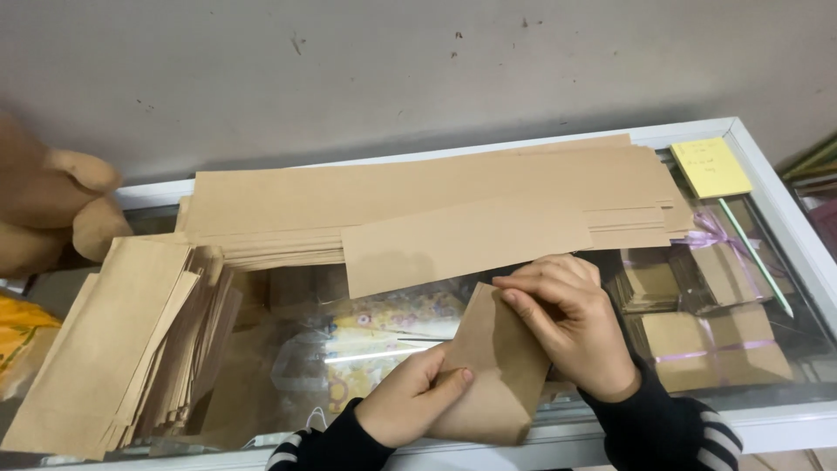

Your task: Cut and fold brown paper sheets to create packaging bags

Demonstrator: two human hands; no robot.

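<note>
Folded brown paper piece (495,366) is lying tilted on the near edge of the glass counter (785,262), held between both hands. Left hand (410,397) is gripping its lower left edge, thumb pressing on top. Right hand (567,318) is bending over the upper corner, fingertips pinching the fold. Just behind, a long stack of brown paper strips (436,205) is lying across the counter; a second stack (122,344) is sitting at left. Yellow notepad (711,166) is resting far right.
</note>
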